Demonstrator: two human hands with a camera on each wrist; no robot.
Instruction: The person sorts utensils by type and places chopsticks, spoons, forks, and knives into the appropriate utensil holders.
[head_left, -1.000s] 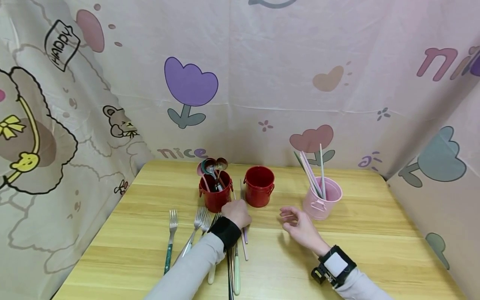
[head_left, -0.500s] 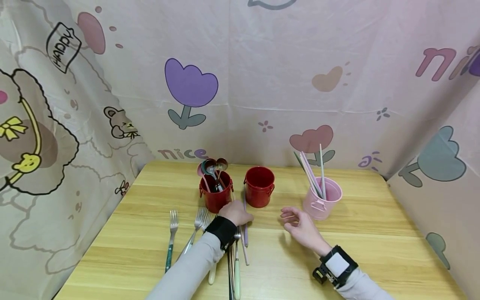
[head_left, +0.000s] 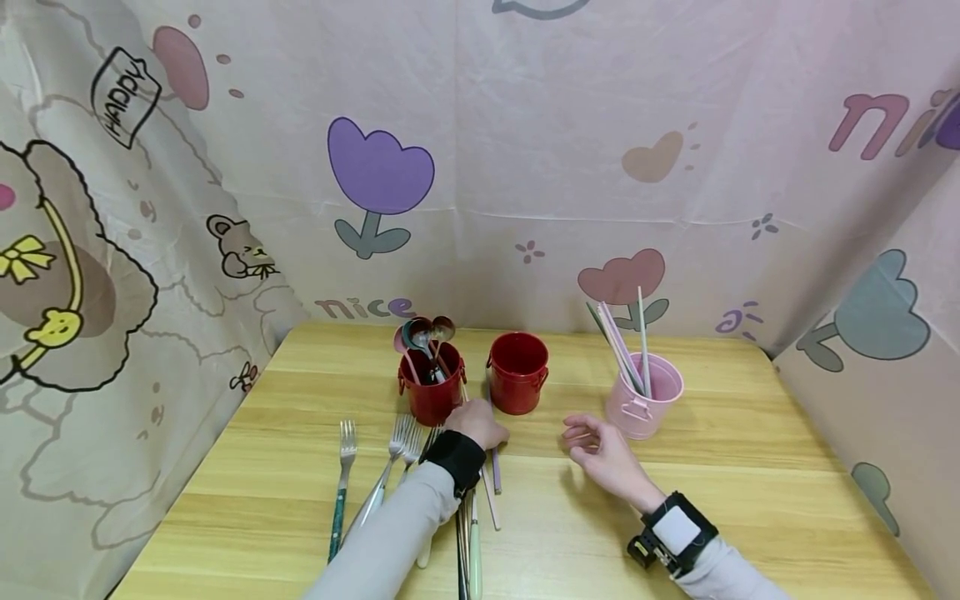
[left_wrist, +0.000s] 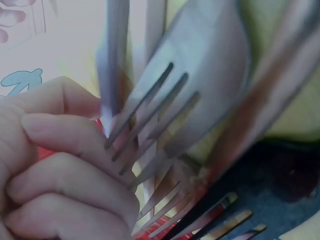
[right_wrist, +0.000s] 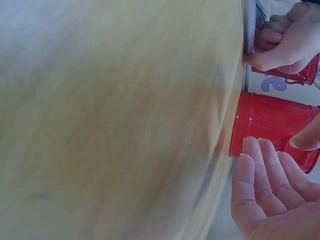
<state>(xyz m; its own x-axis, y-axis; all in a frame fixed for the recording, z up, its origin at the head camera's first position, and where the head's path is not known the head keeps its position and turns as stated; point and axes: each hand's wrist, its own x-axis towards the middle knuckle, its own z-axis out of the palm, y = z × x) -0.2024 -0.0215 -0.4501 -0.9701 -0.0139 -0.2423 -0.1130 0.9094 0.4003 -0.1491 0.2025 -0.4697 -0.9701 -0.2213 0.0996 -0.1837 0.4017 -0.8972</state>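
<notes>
My left hand (head_left: 477, 423) bends over the cutlery in front of the red buckets, its fingers curled in the left wrist view. Its thumb and index finger pinch a purple chopstick (head_left: 497, 475) that lies along the table. Beside that chopstick is a pinkish one (head_left: 490, 500). Several forks overlap close to the hand, among them a silver fork (left_wrist: 210, 55) and a black one (left_wrist: 280, 185). Palm up in the right wrist view, my right hand (head_left: 607, 458) holds nothing, its fingers loosely bent, left of the pink bucket (head_left: 637, 417).
A red bucket (head_left: 431, 404) of spoons stands behind my left hand. To its right is a second red bucket (head_left: 517, 392) with nothing showing inside. Chopsticks (head_left: 622, 350) lean in the pink bucket. A green-handled fork (head_left: 339, 508) lies at the left. A printed cloth (head_left: 480, 167) hangs behind.
My left hand shifts slightly left, then back right. The purple chopstick's near end slides a little toward me and right. My right hand stays almost still.
</notes>
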